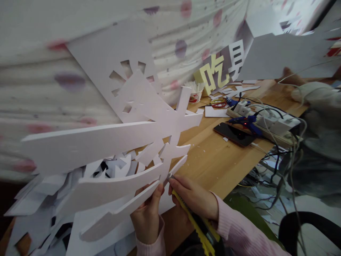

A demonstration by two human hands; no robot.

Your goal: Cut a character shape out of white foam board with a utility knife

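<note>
A large white foam board cutout [170, 122] with long curved arms stands tilted in front of me. My left hand [149, 213] pinches the lower edge of one of its arms, thumb on the near side. Just to the right, my right hand [194, 197] is closed around a yellow and black utility knife [195, 224], whose handle points down toward me. The knife's tip end, near my fingertips, lies against the cutout beside a narrow lower arm. Whether the blade is in the board is too small to tell.
White scraps [117, 167] pile up at the left. A phone [234, 134], a blue glue gun [247, 122], a power strip [274, 124] and a paper cup [195, 94] are on the table [213, 160]. Another person's hand [293, 76] holds a board [285, 53] at the right.
</note>
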